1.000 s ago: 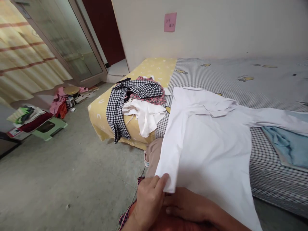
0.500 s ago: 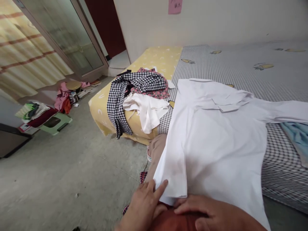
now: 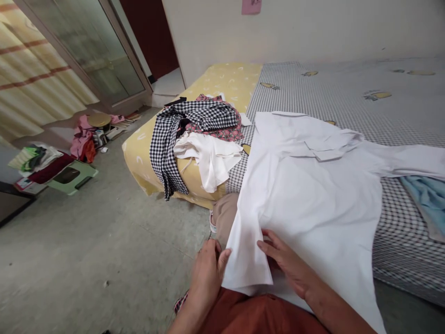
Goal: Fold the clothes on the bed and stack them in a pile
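Observation:
A white long-sleeved shirt (image 3: 323,199) lies spread over the bed edge and down to my lap, its collar away from me. One sleeve runs toward me along the shirt's left side, cuff end lowest. My left hand (image 3: 207,269) is at the sleeve's left edge, thumb apart from the bent fingers. On the opposite edge of that sleeve, the fingertips of my right hand (image 3: 283,260) touch the cloth, spread apart; its thumb is partly hidden. Both hands are above my red-brown garment (image 3: 260,315).
The bed has a yellow sheet (image 3: 236,76) and a checked sheet (image 3: 285,99). On its left corner lie a black-and-white checked cloth (image 3: 162,153) and a white garment (image 3: 212,160). Blue cloth (image 3: 426,197) sits at right. A green stool (image 3: 74,178) stands on the floor.
My right hand has moved up from the cuff end to the sleeve's right edge. My left hand has shifted slightly up and left, off the top of the sleeve. The view has turned slightly.

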A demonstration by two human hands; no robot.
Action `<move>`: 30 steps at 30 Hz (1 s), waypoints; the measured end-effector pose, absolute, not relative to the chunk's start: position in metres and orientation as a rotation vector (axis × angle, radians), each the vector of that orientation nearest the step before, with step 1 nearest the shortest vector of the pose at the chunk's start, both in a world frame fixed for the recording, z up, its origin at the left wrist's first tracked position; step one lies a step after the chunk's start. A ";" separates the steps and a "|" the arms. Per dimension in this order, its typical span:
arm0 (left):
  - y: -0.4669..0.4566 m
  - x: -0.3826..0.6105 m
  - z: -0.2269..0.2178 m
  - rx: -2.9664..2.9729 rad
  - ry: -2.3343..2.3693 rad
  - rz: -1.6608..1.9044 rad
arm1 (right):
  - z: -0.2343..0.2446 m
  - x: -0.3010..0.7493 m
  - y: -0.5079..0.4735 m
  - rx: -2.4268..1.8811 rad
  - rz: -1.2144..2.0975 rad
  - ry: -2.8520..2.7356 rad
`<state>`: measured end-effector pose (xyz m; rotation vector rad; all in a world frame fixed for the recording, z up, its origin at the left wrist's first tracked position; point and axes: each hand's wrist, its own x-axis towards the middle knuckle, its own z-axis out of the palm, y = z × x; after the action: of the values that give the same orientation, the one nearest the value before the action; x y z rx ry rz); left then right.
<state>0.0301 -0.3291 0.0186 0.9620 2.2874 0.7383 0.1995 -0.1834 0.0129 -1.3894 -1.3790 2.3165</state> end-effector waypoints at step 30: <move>-0.312 0.000 0.015 1.478 2.880 0.277 | -0.019 0.188 -0.207 -1.028 2.543 -1.166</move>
<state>-0.0004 -0.3123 0.0146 1.4785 2.8797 0.2770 0.1877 -0.2072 -0.0191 -1.0283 -1.1656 2.5431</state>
